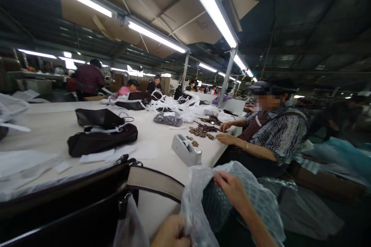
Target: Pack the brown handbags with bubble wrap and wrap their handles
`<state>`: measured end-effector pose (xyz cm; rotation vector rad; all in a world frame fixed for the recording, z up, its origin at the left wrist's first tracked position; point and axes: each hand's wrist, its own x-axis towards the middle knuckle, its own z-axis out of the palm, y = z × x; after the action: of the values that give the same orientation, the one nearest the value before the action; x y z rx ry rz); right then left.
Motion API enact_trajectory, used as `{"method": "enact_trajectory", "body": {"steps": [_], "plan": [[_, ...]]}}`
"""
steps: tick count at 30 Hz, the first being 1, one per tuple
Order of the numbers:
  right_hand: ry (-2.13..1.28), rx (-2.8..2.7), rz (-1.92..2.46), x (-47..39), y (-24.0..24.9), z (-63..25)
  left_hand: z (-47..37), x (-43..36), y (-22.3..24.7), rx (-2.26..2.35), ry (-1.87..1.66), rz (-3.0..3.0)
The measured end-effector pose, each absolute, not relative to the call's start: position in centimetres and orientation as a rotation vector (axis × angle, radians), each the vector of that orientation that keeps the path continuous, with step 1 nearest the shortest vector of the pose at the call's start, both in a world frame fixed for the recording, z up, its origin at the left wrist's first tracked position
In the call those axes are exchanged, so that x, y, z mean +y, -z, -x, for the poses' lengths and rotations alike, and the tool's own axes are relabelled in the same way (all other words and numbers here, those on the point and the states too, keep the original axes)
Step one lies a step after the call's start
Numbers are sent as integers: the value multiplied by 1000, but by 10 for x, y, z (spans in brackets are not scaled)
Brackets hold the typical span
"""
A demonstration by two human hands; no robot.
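A clear plastic bag (197, 197) with a quilted, bubbly look hangs at the table's front edge, its mouth open. My right hand (233, 191) pinches the bag's rim at the upper side. At the bottom of the view my left hand (172, 231) is closed on the bag's left edge; its fingers are partly cut off and blurred. To the left stands a large dark handbag (72, 204) with a beige-lined strap (156, 181) reaching toward the plastic bag.
A grey tape dispenser (186, 150) sits beyond the bag. Two dark pouches (102, 139) lie on the white table (153, 131). At the right a seated person (272, 131) handles small brown pieces (201, 132). White wrapped straps are piled behind.
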<state>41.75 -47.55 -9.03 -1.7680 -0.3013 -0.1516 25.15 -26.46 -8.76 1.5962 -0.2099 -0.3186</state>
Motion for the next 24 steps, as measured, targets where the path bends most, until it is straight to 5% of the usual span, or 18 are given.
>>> {"method": "enact_trajectory", "body": {"steps": [4, 7, 16, 24], "plan": [[477, -685, 2398, -528, 51, -421, -217, -199, 22, -94, 363, -1674], [871, -980, 2409, -536, 34, -427, -184, -150, -37, -68, 389, -1893], [460, -1248, 2168, -408, -47, -403, -123, -10, -121, 94, 435, -2325], [271, -1457, 1935, -275, -75, -404, -57, 38, -155, 466, -196, -2865]]}}
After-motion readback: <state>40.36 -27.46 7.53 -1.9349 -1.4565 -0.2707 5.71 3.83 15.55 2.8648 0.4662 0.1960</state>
